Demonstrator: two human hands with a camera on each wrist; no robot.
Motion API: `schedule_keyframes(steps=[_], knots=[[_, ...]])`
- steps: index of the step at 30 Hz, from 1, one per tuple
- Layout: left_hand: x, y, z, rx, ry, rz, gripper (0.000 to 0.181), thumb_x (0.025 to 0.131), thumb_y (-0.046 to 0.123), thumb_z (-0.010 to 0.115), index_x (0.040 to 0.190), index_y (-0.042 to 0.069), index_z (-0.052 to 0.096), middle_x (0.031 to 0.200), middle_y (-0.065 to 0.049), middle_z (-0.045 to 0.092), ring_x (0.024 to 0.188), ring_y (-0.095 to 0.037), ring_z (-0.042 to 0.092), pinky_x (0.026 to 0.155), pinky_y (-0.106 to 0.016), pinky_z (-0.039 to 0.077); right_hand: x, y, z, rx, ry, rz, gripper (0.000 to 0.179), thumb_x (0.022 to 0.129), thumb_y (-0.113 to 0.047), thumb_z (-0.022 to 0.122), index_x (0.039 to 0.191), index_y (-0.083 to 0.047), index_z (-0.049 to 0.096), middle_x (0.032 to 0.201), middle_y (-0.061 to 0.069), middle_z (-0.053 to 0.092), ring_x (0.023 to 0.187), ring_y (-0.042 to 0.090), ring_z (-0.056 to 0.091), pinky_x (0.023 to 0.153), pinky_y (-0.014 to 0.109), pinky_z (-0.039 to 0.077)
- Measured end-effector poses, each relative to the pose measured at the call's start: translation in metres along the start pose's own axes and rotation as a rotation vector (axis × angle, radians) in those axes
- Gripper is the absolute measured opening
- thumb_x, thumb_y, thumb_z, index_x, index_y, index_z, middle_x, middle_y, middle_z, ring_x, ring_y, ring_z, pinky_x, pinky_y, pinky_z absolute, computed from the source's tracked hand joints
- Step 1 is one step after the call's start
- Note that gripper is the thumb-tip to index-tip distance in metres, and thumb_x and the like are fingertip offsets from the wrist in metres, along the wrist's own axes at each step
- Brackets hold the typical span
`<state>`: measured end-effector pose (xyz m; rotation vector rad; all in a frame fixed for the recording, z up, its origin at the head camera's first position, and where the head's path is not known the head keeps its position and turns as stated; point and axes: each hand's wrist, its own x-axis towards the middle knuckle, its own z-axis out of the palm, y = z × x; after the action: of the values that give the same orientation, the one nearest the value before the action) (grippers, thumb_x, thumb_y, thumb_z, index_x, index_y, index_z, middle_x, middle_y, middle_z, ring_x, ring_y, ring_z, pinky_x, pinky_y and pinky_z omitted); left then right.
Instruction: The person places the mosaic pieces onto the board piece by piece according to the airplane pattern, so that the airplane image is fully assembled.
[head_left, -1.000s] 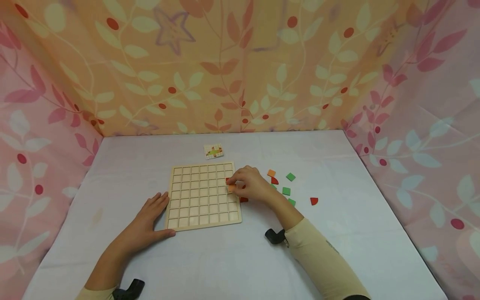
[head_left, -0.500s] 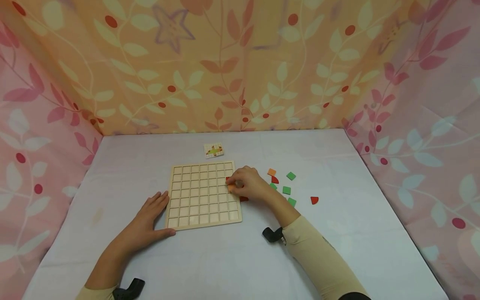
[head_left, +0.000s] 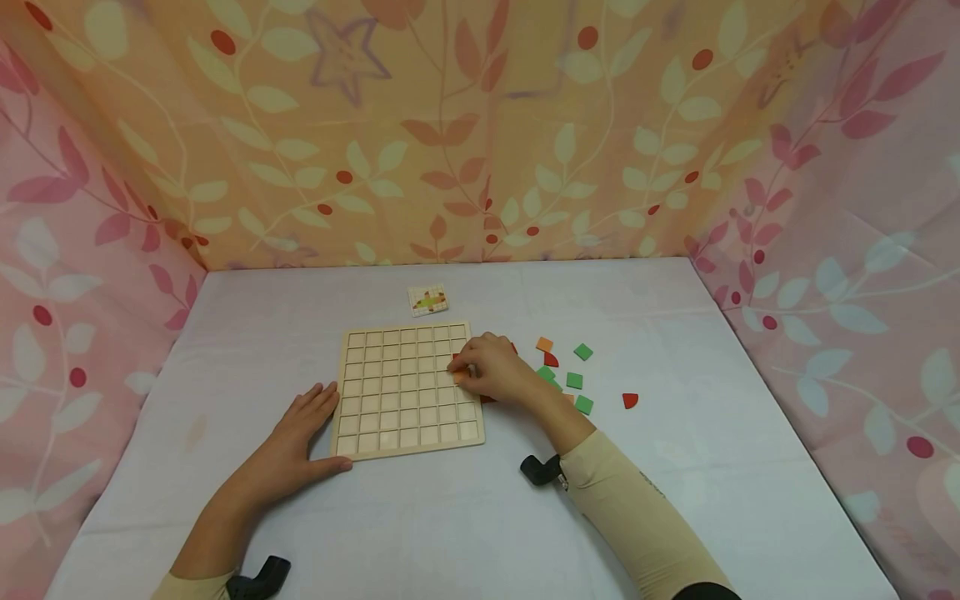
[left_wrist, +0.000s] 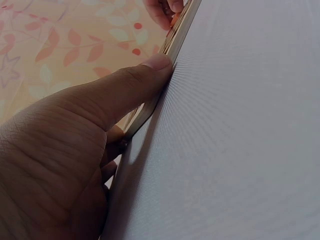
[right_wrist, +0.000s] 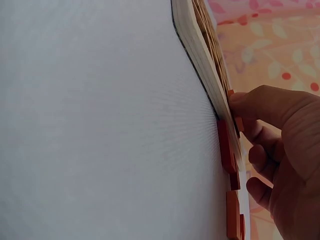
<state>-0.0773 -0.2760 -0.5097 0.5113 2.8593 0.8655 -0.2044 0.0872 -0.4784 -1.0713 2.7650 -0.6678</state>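
Note:
A square wooden grid board [head_left: 397, 392] lies on the white table. My left hand [head_left: 296, 446] rests at its near-left corner with straight fingers, fingertips along the left side and thumb at the near edge. My right hand [head_left: 498, 367] is over the board's right edge, pinching an orange square tile [head_left: 459, 378] between thumb and fingers at a right-hand cell; the same orange tile [right_wrist: 238, 123] shows under the thumb in the right wrist view. A red piece [head_left: 455, 357] peeks out beside the fingertips, partly hidden by the hand.
Right of the board lie loose tiles: several green squares [head_left: 574, 381], an orange square [head_left: 544, 344], a red quarter-round piece [head_left: 551, 360] and another red quarter-round piece [head_left: 630, 401] farther right. A small pattern card [head_left: 428, 300] lies behind the board. Patterned curtains [head_left: 480, 167] surround the table.
My right hand and forearm have shifted slightly left, the fingers still at the orange tile on the board. The left hand keeps its place.

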Motion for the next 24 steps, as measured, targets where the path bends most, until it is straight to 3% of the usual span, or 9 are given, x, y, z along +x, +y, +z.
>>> schedule_keyframes(steps=[11,19,24], knots=[[0.0007,0.0028,-0.0031,-0.026,0.001,-0.004,0.116,0.077,0.058,0.084,0.161,0.002,0.028,0.17,-0.014,0.022,0.158,-0.038,0.009,0.129,-0.035,-0.002,-0.0003,0.0024,-0.0015,0.01,-0.011,0.007,0.021,0.096,-0.027,0.072,0.116,-0.026,0.079,0.112,-0.007,0.066,0.102,0.016,0.052,0.088,0.04,0.039],[-0.0027,0.0019,-0.0007,-0.011,0.017,0.016,0.115,0.077,0.061,0.082,0.16,0.001,0.03,0.169,-0.015,0.024,0.158,-0.039,0.011,0.124,-0.019,-0.008,-0.0013,0.0003,0.0004,0.0,-0.037,0.001,0.022,0.097,-0.027,0.073,0.118,-0.025,0.078,0.117,-0.006,0.066,0.105,0.016,0.051,0.089,0.038,0.038],[-0.0021,-0.0016,0.0006,-0.003,0.009,0.019,0.115,0.078,0.063,0.08,0.161,0.003,0.028,0.17,-0.013,0.023,0.158,-0.037,0.01,0.126,-0.022,-0.007,-0.0014,-0.0018,-0.0004,-0.02,-0.049,-0.002,0.025,0.096,-0.028,0.073,0.121,-0.026,0.077,0.117,-0.008,0.065,0.103,0.014,0.051,0.088,0.037,0.036]])
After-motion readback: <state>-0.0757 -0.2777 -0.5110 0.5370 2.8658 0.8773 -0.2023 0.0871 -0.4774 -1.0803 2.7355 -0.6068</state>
